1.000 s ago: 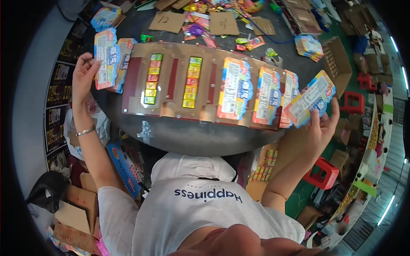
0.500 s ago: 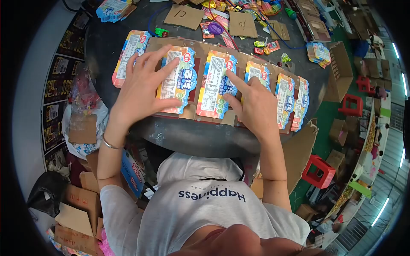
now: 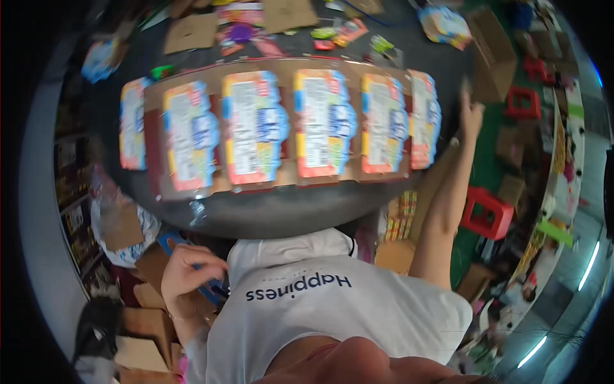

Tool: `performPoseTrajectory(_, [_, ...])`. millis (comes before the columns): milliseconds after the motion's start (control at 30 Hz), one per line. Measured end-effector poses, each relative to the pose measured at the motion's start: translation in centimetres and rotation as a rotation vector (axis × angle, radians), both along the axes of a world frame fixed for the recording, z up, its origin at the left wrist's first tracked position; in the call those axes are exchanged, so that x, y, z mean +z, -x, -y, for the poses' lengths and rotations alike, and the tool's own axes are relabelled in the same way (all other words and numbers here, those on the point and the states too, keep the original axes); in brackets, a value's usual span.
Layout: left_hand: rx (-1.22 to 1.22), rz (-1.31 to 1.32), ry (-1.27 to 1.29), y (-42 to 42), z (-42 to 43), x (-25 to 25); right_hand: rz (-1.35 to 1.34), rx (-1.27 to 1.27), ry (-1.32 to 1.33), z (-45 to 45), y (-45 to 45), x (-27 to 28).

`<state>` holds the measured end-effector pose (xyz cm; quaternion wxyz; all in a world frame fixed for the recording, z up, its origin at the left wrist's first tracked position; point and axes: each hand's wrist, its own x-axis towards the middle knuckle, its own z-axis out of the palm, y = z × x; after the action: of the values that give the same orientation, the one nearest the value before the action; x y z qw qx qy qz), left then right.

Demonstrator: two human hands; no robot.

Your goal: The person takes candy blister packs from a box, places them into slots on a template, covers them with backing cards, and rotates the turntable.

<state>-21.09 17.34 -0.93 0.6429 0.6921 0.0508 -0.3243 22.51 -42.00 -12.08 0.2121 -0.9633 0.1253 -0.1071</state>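
Note:
Several colourful printed cards with scalloped blue edges stand in a row, one card [image 3: 323,128] near the middle. Most lie across a brown cardboard strip [image 3: 288,128] on the dark round table [image 3: 281,214]; the end cards overhang its sides. My left hand [image 3: 192,272] is off the table, beside my shirt, fingers loosely bent with a gap to the thumb and nothing visible in them. Out past the table's right edge, my right hand [image 3: 472,115] is smeared by motion near an open cardboard box [image 3: 492,57]. Whether it holds anything is unclear.
More cards [image 3: 444,27] are piled at the back right. Cardboard pieces [image 3: 192,33], a purple round lid [image 3: 241,32] and small wrapped sweets lie at the back. A red stool [image 3: 487,213] stands on the floor to the right; a cardboard box [image 3: 148,326] is at lower left.
Both hands have left the cards: my left hand came down toward my body, my right hand swung out to the right. The cards appear farther left, and the view has shifted.

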Motion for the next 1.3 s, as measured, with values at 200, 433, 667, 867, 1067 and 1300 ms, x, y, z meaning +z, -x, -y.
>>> performPoseTrajectory(200, [1.107, -0.265, 0.251, 6.1, -2.5, -12.3, -0.013, -0.120, -1.184, -2.8, 3.4, -0.7])
performPoseTrajectory(433, [1.342, -0.088, 0.374, 5.4, -16.2, -12.7, -0.099, -0.148, -1.390, -12.1, 24.9, -0.9])
performPoseTrajectory(667, [1.028, 0.017, 0.739, 4.0, 14.3, -12.8, -0.695, 0.179, -1.220, 7.1, 27.0, -9.5])
performPoseTrajectory(867, [1.536, -0.086, 0.467, 3.8, 4.3, -12.1, -0.635, 0.549, 0.717, 22.2, 30.5, -29.7])
performPoseTrajectory(1067, [1.423, -0.233, -0.290, 2.1, -19.9, -12.7, -1.045, 0.705, 0.782, 19.9, 27.4, -30.4])
performPoseTrajectory(1300, [1.316, -0.256, -0.275, 1.3, -30.6, -13.8, -0.893, 0.991, 0.806, 19.6, 25.8, -30.0])
